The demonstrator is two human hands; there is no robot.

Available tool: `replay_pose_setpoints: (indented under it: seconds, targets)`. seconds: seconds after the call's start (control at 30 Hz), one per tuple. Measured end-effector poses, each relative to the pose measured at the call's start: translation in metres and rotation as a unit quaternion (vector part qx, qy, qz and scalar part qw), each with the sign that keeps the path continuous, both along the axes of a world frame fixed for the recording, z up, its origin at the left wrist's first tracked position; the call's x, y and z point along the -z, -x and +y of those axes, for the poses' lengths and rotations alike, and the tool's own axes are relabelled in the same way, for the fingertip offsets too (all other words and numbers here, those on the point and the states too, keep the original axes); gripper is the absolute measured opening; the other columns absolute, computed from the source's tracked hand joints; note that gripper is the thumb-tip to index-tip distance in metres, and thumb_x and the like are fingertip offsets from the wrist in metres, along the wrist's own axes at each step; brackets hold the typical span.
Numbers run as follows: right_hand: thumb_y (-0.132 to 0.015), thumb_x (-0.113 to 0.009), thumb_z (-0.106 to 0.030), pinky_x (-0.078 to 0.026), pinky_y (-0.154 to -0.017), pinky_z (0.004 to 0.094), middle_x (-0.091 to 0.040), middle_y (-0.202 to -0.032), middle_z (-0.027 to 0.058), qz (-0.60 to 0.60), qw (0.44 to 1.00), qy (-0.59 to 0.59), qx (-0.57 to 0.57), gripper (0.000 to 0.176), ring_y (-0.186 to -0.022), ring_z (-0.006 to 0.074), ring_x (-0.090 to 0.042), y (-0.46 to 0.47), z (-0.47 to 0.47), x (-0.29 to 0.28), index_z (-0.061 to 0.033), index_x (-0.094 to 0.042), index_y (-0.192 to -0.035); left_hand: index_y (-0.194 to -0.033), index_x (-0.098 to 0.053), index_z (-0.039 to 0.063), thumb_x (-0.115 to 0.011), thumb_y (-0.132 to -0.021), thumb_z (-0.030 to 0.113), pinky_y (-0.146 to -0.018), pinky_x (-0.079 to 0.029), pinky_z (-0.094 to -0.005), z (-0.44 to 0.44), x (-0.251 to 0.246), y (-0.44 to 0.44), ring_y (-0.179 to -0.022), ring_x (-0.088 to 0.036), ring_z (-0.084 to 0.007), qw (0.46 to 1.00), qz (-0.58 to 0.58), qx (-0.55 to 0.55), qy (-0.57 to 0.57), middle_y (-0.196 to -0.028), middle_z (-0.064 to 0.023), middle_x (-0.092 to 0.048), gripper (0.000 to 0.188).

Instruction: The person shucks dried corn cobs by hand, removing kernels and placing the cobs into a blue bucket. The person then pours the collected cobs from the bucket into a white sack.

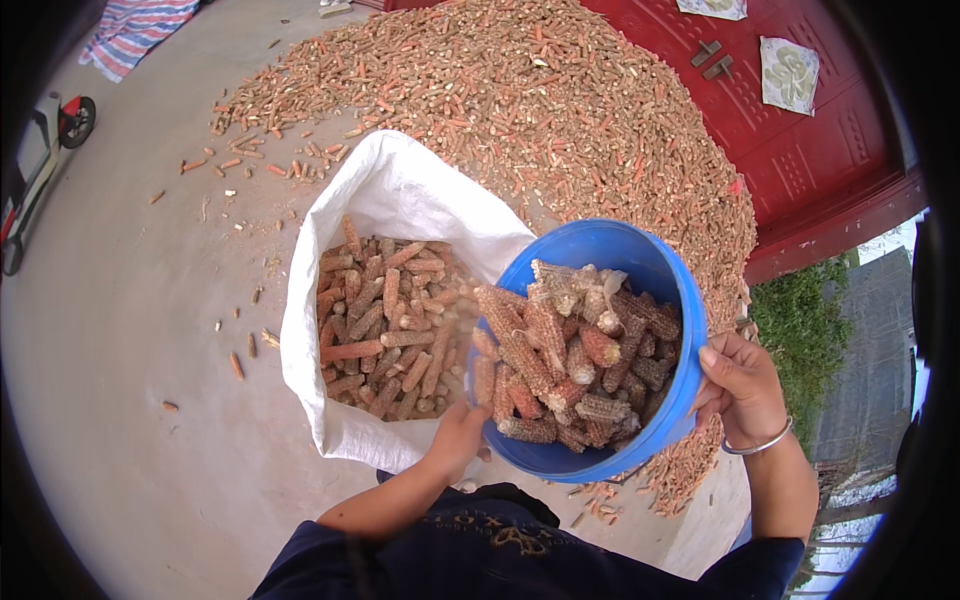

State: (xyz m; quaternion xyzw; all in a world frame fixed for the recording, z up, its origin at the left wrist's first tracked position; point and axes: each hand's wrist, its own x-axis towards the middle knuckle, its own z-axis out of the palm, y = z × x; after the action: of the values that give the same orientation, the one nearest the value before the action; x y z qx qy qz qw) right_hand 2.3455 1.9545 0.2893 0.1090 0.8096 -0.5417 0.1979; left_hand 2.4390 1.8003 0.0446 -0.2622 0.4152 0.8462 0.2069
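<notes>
A blue plastic bucket (686, 300) filled with shelled corn cobs (592, 360) is held between my two hands over the right side of a white woven sack (442, 187). My right hand (739, 386) grips the bucket's right rim, thumb on top. On the near left edge, my left hand (461, 439) holds the rim beside the sack's mouth. The bucket tilts towards the sack, and cobs at its left edge look blurred. More corn cobs (390, 315) lie inside the wide-mouthed sack.
A large heap of corn cobs (525, 97) spreads behind the sack against a red metal door (795, 150). Loose cobs dot the concrete floor (150, 315). At far left stands a scooter (37, 165), with a striped cloth (139, 34) above it.
</notes>
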Motion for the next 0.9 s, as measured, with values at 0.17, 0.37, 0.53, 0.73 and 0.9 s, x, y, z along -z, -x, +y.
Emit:
replay_pose_setpoints:
  seconds: [0.17,0.37,0.53,0.73,0.9]
  targets:
    - [-0.08,-0.056,-0.015,-0.048,-0.04,0.0229,-0.056,-0.069,0.0083,-0.038,0.991,0.014,-0.128,0.019,-0.056,0.0152,-0.06,-0.006,-0.06,-0.011,0.0031,-0.05,-0.084,-0.105,-0.045,0.004,-0.036,-0.088,0.029,-0.044,-0.043,-0.029,0.011,0.014,-0.005,-0.059,-0.054,-0.017,0.979,-0.039,-0.106,-0.17,-0.082,-0.0074,-0.056,0.031]
    - [-0.08,-0.054,-0.014,-0.052,-0.046,0.0264,-0.054,-0.074,0.0111,-0.066,0.977,0.03,-0.2,0.02,-0.063,0.019,-0.061,0.007,-0.126,0.004,0.0051,-0.05,-0.084,-0.102,-0.048,0.008,-0.028,-0.09,0.035,-0.038,-0.035,-0.0248,0.012,0.029,-0.003,-0.051,-0.048,-0.0153,0.953,-0.024,-0.062,-0.295,-0.075,-0.0049,-0.055,0.035]
    - [-0.08,-0.053,-0.012,-0.053,-0.051,0.0286,-0.054,-0.074,0.0121,-0.066,0.97,0.022,-0.232,0.02,-0.064,0.021,-0.06,0.014,-0.152,0.013,0.0068,-0.05,-0.084,-0.092,-0.048,0.012,-0.029,-0.09,0.03,-0.034,-0.021,-0.0201,0.014,0.037,-0.003,-0.043,-0.036,-0.0108,0.934,-0.019,-0.063,-0.351,-0.065,-0.0029,-0.047,0.027]
    - [-0.079,-0.052,-0.011,-0.053,-0.054,0.0285,-0.054,-0.076,0.0141,-0.065,0.969,0.006,-0.238,0.019,-0.065,0.0227,-0.061,0.018,-0.163,0.019,0.0078,-0.05,-0.083,-0.087,-0.046,0.009,-0.031,-0.089,0.025,-0.033,-0.02,-0.0188,0.011,0.041,-0.007,-0.042,-0.035,-0.0099,0.917,0.001,-0.055,-0.395,-0.064,-0.0046,-0.046,0.022]
    - [-0.08,-0.052,-0.012,-0.052,-0.057,0.0284,-0.055,-0.076,0.0142,-0.068,0.965,0.03,-0.251,0.02,-0.066,0.0229,-0.061,0.021,-0.158,0.016,0.0074,-0.051,-0.082,-0.081,-0.047,0.008,-0.033,-0.086,0.021,-0.033,-0.019,-0.0187,0.024,0.04,-0.003,-0.041,-0.035,-0.0105,0.909,-0.062,-0.061,-0.408,-0.064,-0.0061,-0.046,0.02]
